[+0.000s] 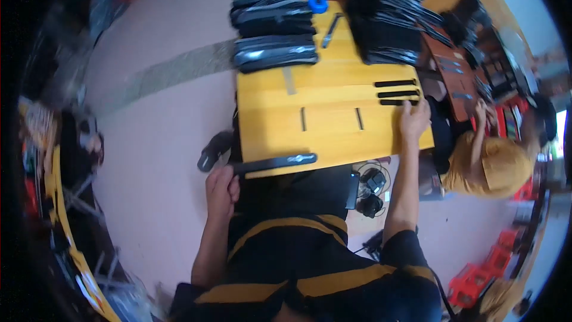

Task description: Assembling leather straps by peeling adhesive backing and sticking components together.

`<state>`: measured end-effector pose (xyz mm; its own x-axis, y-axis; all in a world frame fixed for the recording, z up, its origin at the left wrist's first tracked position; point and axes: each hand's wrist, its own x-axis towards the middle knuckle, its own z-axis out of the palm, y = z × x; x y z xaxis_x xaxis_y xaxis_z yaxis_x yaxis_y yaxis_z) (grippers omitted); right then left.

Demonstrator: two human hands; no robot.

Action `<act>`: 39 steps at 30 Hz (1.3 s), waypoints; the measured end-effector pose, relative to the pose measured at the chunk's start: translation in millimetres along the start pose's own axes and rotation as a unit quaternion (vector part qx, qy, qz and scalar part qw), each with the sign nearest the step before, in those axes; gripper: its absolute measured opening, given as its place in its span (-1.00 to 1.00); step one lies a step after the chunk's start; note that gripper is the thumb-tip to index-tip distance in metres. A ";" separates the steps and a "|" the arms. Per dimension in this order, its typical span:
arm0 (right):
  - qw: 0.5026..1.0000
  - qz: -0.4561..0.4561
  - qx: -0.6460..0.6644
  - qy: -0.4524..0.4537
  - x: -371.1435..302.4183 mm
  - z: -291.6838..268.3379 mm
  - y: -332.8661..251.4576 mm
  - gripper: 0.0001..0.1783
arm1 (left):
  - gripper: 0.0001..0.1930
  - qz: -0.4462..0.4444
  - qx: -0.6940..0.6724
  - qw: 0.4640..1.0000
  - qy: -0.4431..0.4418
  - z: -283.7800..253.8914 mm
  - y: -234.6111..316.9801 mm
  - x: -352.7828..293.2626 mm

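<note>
My left hand (221,194) is closed round one end of a long black strap (271,163), which reaches right along the near edge of the yellow table (274,125). A pale marking shows near the strap's rounded far end. At the table's right side my right hand (415,120) has its fingers on the right end of a short black strip (390,102), seemingly pinching it. Two like strips (398,93) lie parallel just beyond it. Two thin dark marks or slots (303,119) show mid-table.
Stacks of black straps (274,53) fill the far left of the table; a larger black pile (390,42) stands far right. Near a blue round object (318,5) lies another strap (332,31). To the right, a person in yellow (491,164) works at a brown table (453,77).
</note>
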<state>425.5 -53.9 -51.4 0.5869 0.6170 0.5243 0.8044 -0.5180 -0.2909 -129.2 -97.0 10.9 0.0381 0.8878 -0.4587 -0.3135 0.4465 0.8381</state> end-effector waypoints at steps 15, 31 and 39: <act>0.749 -0.317 0.400 -0.423 -170.3 -115.7 -282.0 -0.74 | -0.68 0.031 0.054 0.993 -0.101 9.2 -7.2 13.9; 0.824 -0.368 0.327 -0.280 -198.4 -100.1 -305.7 -0.73 | -0.40 0.194 0.530 0.825 -0.037 -27.7 -20.1 -10.4; 0.795 -0.340 0.373 -0.338 -206.5 -86.8 -298.8 -0.74 | -0.28 0.190 0.569 0.798 -0.057 -22.1 -19.8 -10.9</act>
<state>55.9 -77.9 -3.3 -0.2937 0.9120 0.2865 0.6398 0.4102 -0.6499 -144.4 -118.0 -7.2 0.2521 0.9587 -0.1314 0.7391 -0.1031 0.6656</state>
